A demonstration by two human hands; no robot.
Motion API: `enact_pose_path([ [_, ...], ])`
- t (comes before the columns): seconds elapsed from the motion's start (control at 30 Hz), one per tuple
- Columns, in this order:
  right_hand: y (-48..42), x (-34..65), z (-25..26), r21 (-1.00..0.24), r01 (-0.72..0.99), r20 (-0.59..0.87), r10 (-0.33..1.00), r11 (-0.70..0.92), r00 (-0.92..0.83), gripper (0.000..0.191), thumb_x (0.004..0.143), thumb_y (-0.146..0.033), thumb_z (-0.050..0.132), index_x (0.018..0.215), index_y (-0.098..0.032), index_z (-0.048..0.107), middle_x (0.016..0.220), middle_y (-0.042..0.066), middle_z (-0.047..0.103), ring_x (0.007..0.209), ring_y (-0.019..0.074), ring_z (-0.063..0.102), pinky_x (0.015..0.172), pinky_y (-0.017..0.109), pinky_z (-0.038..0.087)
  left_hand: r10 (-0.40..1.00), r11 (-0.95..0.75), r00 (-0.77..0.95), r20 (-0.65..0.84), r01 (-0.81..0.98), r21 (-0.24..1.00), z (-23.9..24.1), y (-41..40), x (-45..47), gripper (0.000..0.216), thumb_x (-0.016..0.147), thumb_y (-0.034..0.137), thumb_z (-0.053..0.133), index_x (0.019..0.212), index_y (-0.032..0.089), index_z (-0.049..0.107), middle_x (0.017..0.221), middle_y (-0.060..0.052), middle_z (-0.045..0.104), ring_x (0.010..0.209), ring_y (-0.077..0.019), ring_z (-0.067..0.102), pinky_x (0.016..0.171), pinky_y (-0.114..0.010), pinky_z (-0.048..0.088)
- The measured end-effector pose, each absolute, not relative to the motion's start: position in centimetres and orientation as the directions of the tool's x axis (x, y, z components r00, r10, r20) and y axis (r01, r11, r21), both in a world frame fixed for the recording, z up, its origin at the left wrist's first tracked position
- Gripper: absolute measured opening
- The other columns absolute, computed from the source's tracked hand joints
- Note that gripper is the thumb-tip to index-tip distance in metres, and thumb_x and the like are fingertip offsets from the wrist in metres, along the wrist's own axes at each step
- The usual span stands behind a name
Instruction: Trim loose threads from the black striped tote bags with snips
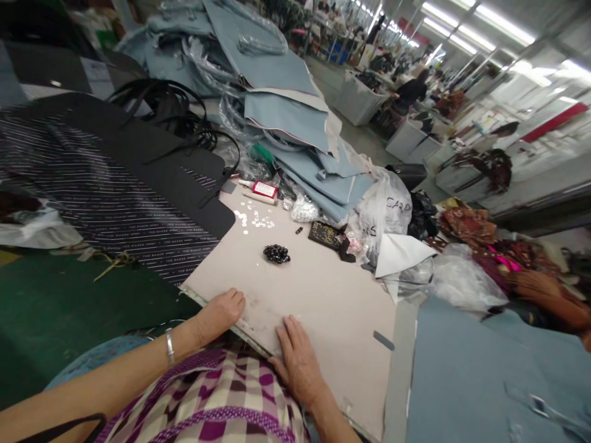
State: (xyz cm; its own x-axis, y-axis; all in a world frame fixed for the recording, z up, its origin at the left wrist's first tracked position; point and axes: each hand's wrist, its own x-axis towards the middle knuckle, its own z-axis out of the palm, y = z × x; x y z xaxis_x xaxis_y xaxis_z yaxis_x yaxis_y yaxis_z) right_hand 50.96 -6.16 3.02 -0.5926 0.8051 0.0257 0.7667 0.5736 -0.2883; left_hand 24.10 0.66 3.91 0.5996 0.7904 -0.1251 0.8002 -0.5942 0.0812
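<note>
A pale beige board (341,307) lies in front of me, its near edge against my checked apron. My left hand (226,307) is closed over the left part of that edge, fingers bent together and thumb hidden. Farther right, my right hand (298,360) lies with its fingers stretched flat on the board and its thumb by the edge. A small heap of shiny black pieces (277,253) sits beyond my hands. Behind it are scattered small whitish discs (263,223), a tube with a red label (264,189) and a black patterned box (325,234).
Black panels with white lettering (138,221) lie on the left, with black straps (161,104) above. Blue-grey panels (286,117) are piled at the back; another blue-grey sheet (484,369) lies right. Clear plastic bags (385,206) border the board. Other people sit farther off.
</note>
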Motion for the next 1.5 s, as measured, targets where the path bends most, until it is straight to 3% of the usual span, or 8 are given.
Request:
enact_pose_path([
  [0.23, -5.9, 50.5, 3.2, -0.245, 0.727, 0.079, 0.761, 0.641, -0.644, 0.038, 0.082, -0.021, 0.065, 0.12, -0.015, 0.062, 0.138, 0.019, 0.054, 0.137, 0.0382, 0.038, 0.106, 0.056, 0.045, 0.804, -0.581, 0.585, -0.107, 0.811, 0.069, 3.6, 0.3, 24.3, 0.013, 0.083, 0.002, 0.055, 0.085, 0.01, 0.065, 0.084, -0.012, 0.063, 0.081, -0.0263, 0.057, 0.066, -0.036, 0.048],
  [0.53, -5.8, 50.7, 3.7, -0.287, 0.704, 0.146, 0.756, 0.65, -0.639, 0.033, 0.08, -0.017, 0.063, 0.113, -0.015, 0.065, 0.133, 0.017, 0.059, 0.134, 0.0381, 0.043, 0.103, 0.054, 0.049, 0.872, -0.47, 0.484, -0.068, 0.869, 0.157, 5.2, 4.5, 24.1, 0.018, 0.086, 0.003, 0.05, 0.087, 0.011, 0.066, 0.086, -0.011, 0.066, 0.079, -0.0225, 0.061, 0.067, -0.032, 0.049],
  [0.73, -5.5, 50.9, 3.8, -0.296, 0.665, 0.186, 0.725, 0.685, -0.664, 0.02, 0.085, -0.014, 0.056, 0.102, -0.014, 0.067, 0.124, 0.016, 0.065, 0.133, 0.0349, 0.045, 0.102, 0.052, 0.051, 0.987, -0.162, 0.158, 0.039, 0.937, 0.31, 6.5, 11.4, 23.6, 0.046, 0.092, 0.004, 0.036, 0.133, 0.016, 0.051, 0.098, -0.012, 0.068, 0.089, -0.0203, 0.065, 0.079, -0.032, 0.051],
  [0.9, -4.9, 51.0, 4.2, -0.318, 0.638, 0.196, 0.707, 0.701, -0.68, 0.021, 0.089, -0.01, 0.048, 0.097, -0.014, 0.067, 0.109, 0.012, 0.071, 0.124, 0.0311, 0.054, 0.1, 0.047, 0.053, 0.995, -0.071, 0.021, 0.102, 0.853, 0.518, 5.5, 12.2, 23.6, 0.036, 0.082, 0.002, 0.05, 0.114, 0.01, 0.064, 0.124, -0.013, 0.063, 0.111, -0.0218, 0.061, 0.098, -0.037, 0.049],
  [1.07, -4.1, 52.1, 6.0, -0.438, 0.66, 0.091, 0.761, 0.61, -0.642, 0.022, 0.096, -0.018, 0.043, 0.101, -0.016, 0.064, 0.094, 0.009, 0.072, 0.089, 0.0184, 0.069, 0.082, 0.031, 0.058, 0.967, -0.063, -0.136, 0.217, 0.696, 0.715, 6.7, 7.8, 23.8, 0.03, 0.089, 0.014, 0.049, 0.114, 0.01, 0.064, 0.121, -0.013, 0.065, 0.112, -0.0195, 0.06, 0.104, -0.033, 0.044],
  [1.2, -3.7, 52.6, 7.1, -0.437, 0.673, 0.037, 0.759, 0.597, -0.65, 0.021, 0.097, -0.023, 0.044, 0.096, -0.016, 0.064, 0.082, 0.006, 0.07, 0.072, 0.0152, 0.066, 0.065, 0.025, 0.055, 0.913, -0.051, -0.307, 0.27, 0.568, 0.821, 9.2, 2.2, 23.0, 0.026, 0.095, 0.032, 0.046, 0.092, 0.016, 0.067, 0.097, -0.006, 0.069, 0.091, -0.0146, 0.063, 0.087, -0.027, 0.049],
  [1.33, -3.6, 52.6, 7.5, -0.436, 0.656, 0.064, 0.749, 0.616, -0.66, 0.02, 0.097, -0.026, 0.048, 0.092, -0.016, 0.065, 0.079, 0.005, 0.07, 0.066, 0.0122, 0.065, 0.062, 0.021, 0.054, 0.873, 0.1, -0.472, 0.125, 0.423, 0.901, 8.7, -4.6, 22.0, 0.028, 0.096, 0.036, 0.043, 0.098, 0.016, 0.063, 0.088, -0.004, 0.067, 0.078, -0.0141, 0.061, 0.076, -0.027, 0.049],
  [1.5, -3.6, 52.6, 8.0, -0.307, 0.721, 0.071, 0.771, 0.621, -0.633, 0.03, 0.095, -0.038, 0.05, 0.086, -0.016, 0.068, 0.077, 0.006, 0.073, 0.057, 0.0127, 0.065, 0.055, 0.022, 0.052, 0.873, 0.3, -0.463, -0.154, 0.26, 0.918, 3.2, -14.0, 23.0, 0.021, 0.092, 0.025, 0.044, 0.101, 0.02, 0.063, 0.098, -0.003, 0.07, 0.089, -0.0154, 0.064, 0.083, -0.028, 0.049],
])
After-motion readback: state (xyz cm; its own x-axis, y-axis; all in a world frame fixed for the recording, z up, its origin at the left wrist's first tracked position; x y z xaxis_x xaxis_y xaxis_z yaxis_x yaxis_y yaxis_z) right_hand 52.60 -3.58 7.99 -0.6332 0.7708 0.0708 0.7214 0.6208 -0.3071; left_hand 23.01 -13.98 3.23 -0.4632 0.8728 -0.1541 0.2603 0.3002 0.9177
